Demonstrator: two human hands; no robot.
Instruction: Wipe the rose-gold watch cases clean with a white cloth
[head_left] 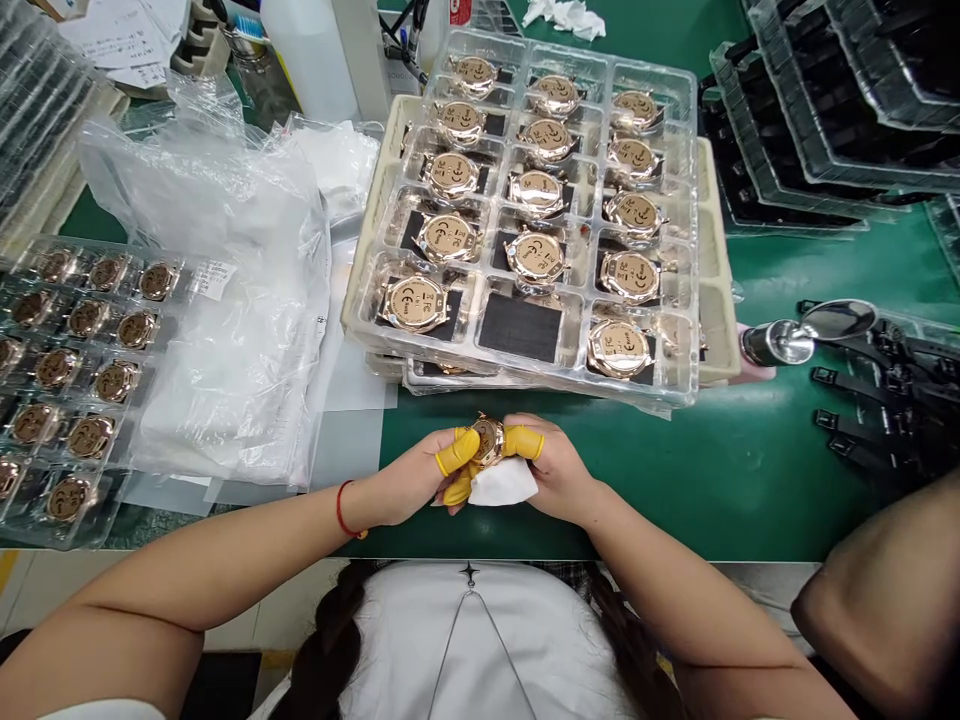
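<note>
A rose-gold watch case (490, 438) is held back side up between my two hands, near the front edge of the green table. My left hand (431, 470), in yellow finger cots, grips its left side with the thumb on the back cover. From the right, my right hand (551, 465) pinches the case with a yellow-covered finger. A white cloth (504, 483) hangs under the fingers of my right hand. Beyond my hands, a clear tray (679, 385) carries rows of similar cases; one front compartment (520, 328) shows only its black pad.
Another tray of cases (94, 525) lies at the left, beside plastic bags (232, 350). Stacked clear trays (870, 150) stand at the back right. A metal-topped bottle (780, 342) and black straps (862, 385) are at the right, near another person's arm (885, 600).
</note>
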